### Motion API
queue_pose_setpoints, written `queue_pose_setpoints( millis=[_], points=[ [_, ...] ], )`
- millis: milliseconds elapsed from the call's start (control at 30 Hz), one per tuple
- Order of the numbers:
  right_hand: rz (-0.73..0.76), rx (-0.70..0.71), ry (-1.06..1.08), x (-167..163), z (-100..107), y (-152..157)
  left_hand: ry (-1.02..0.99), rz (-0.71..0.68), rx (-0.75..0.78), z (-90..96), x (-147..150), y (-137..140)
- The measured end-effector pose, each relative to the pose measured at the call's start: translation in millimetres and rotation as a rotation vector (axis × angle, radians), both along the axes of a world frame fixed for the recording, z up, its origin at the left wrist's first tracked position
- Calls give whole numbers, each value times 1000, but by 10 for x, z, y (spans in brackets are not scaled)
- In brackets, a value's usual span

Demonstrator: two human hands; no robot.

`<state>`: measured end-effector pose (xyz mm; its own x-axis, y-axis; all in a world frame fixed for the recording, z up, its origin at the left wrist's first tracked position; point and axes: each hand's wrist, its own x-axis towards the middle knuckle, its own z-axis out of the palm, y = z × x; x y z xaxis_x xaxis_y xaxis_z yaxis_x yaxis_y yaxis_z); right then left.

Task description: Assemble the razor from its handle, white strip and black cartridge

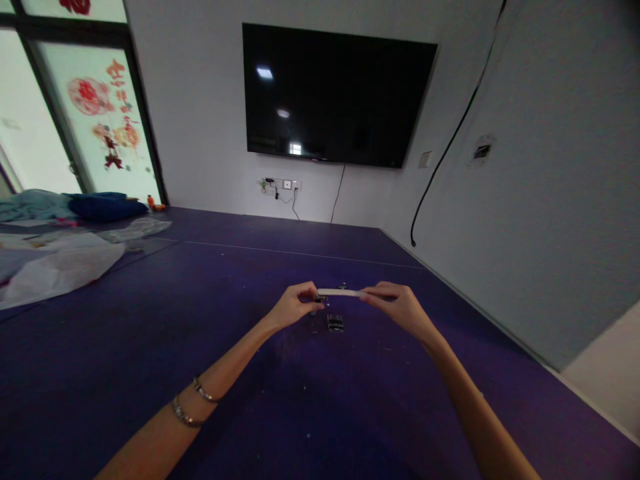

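A thin off-white strip (340, 293), slightly bowed, is held level between my two hands above the purple surface. My left hand (295, 305) pinches its left end between thumb and fingers. At the other end, my right hand (395, 305) has its thumb and fingertips closed on it. Below the strip lies a small dark rectangular piece (335, 323) with shiny parts, too small to name. Another small dark piece (343, 286) shows just beyond the strip. Some tiny dark bits sit by my left fingertips; whether they touch the hand I cannot tell.
The purple surface (225, 347) stretches to the wall. At left lie white plastic sheeting (75, 263), a dark blue cloth (110, 207) and a small orange object (155, 204). A black cable (447, 147) hangs at right. A television (337, 97) is on the wall.
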<state>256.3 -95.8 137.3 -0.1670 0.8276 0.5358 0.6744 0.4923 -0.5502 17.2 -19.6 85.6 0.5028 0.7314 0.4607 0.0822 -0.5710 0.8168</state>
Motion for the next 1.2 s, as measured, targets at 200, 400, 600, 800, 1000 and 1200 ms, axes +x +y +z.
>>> queue_pose_setpoints(
  millis=[200, 400, 600, 800, 1000, 1200],
  points=[
    [-34, 19, 0, 16, -14, 23, -2, -2, -6, 11, 9, -7],
    [20, -28, -8, 6, -10, 11, -28, -12, -7, 25, 6, -14],
    [-8, -21, 7, -17, -5, 2, -10, -5, -6, 6, 1, 0],
    [-43, 11, 6, -4, -13, 10, -11, -4, -17, 16, 1, -14],
    [-7, 28, -40, -16, -21, 11, -1, -16, -28, 9, 3, -7],
    [5, 85, -63, -55, 13, -9, -9, -28, -36, 12, 21, -22]
  ],
)
